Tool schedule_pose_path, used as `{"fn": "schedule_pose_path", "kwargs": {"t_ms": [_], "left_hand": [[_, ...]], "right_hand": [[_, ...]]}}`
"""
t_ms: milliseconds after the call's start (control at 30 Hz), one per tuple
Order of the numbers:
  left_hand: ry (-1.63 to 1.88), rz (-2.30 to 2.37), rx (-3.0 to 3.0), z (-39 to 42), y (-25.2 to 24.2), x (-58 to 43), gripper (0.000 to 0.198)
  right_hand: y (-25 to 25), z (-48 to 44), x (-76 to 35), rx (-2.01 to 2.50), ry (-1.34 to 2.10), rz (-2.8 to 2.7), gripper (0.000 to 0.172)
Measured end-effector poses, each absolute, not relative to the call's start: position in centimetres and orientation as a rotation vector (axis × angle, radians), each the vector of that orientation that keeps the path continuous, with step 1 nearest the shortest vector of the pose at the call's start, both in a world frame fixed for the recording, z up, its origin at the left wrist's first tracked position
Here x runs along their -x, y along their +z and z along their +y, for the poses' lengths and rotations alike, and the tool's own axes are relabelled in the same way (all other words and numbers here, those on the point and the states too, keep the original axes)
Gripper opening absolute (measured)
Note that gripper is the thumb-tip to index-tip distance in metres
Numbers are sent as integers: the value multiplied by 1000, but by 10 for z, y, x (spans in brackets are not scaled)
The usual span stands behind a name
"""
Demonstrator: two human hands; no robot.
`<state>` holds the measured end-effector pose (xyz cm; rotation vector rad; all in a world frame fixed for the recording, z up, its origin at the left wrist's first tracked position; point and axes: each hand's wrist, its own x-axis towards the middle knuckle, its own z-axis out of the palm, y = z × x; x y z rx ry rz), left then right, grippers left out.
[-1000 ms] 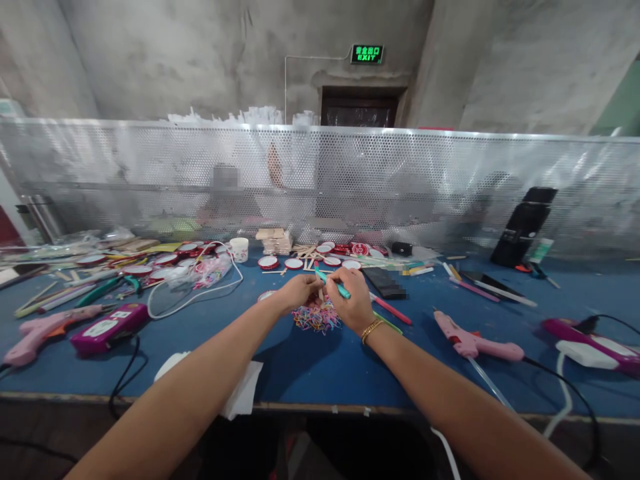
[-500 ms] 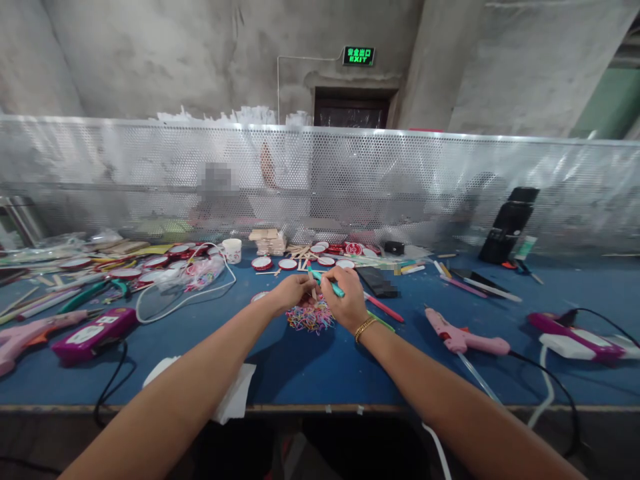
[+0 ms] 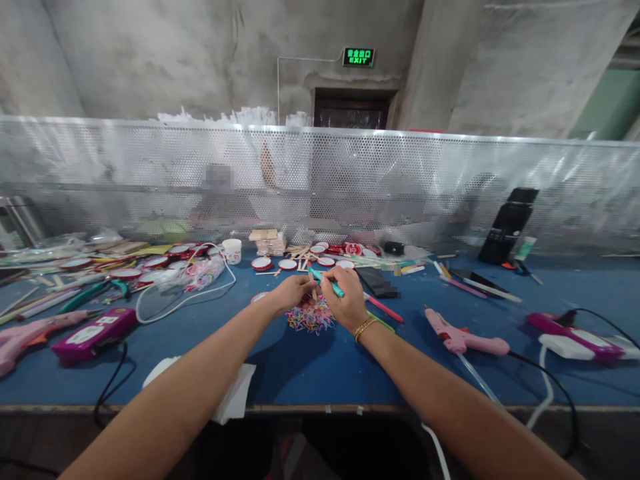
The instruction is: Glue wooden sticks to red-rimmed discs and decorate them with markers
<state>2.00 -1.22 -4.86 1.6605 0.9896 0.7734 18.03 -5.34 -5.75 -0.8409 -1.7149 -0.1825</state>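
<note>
My right hand [image 3: 346, 293] is closed round a teal marker [image 3: 336, 289], its tip end pointing up and left toward my other hand. My left hand [image 3: 294, 293] pinches a small wooden stick [image 3: 315, 292], close beside the marker's end. Under both hands lies a pile of small multicoloured pieces [image 3: 309, 320] on the blue table [image 3: 300, 373]. A red marker [image 3: 387, 309] lies to the right of my right hand, with a green one [image 3: 381, 321] beside it. Behind the hands are round red-rimmed white discs [image 3: 287, 265].
Pink glue guns lie at the right [image 3: 465, 337] and far left [image 3: 37, 333]. Purple power strips [image 3: 95, 335] with cables are near them. A white cup [image 3: 232, 251], stacked wooden pieces [image 3: 267, 242] and a black bottle [image 3: 509, 225] stand before a perforated metal screen [image 3: 400, 180].
</note>
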Motion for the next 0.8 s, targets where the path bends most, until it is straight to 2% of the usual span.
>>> {"fn": "schedule_pose_path", "kwargs": {"t_ms": [800], "left_hand": [[779, 1010, -1644, -13, -46, -22, 32]], "right_hand": [[-56, -53, -180, 856, -179, -1708, 15]]}}
